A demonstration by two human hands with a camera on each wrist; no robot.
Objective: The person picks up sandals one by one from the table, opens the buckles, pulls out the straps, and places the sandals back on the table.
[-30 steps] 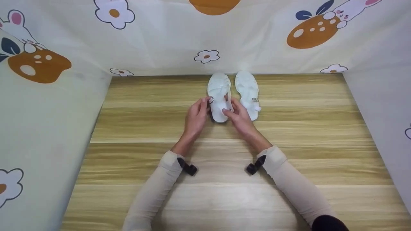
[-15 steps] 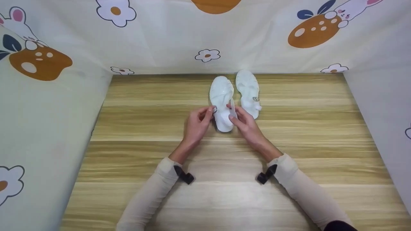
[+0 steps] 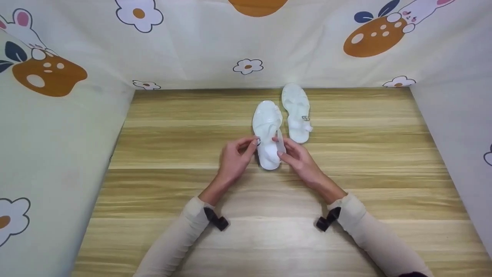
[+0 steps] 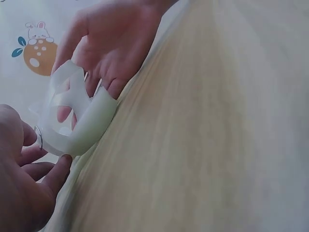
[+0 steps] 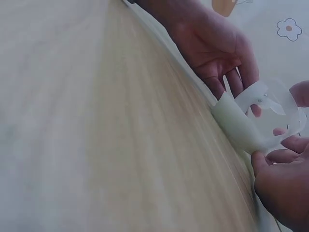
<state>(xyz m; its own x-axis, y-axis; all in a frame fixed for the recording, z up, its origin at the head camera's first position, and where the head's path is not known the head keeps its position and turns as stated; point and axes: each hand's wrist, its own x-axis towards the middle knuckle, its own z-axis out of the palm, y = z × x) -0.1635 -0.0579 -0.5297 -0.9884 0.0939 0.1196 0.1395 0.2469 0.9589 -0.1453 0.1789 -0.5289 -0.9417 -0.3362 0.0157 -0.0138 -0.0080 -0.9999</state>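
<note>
A white sandal stands toe-away between my hands in the head view. At its left side, by a small metal buckle, the thumb and fingers of my left hand pinch the strap. My right hand holds the other side, thumb near the heel and a fingertip inside the strap. The wrist views show the pale heel and looped strap between both hands. A second white sandal, also buckled, lies behind and to the right, touched by neither hand.
The wood-grain surface spreads around both sandals. A printed cloth wall rises along its back edge, close behind the second sandal's toe. More cloth walls stand at the left and right.
Both hands have drawn the left-hand sandal toward the person and slightly right, away from the back wall. The other sandal has stayed in place.
</note>
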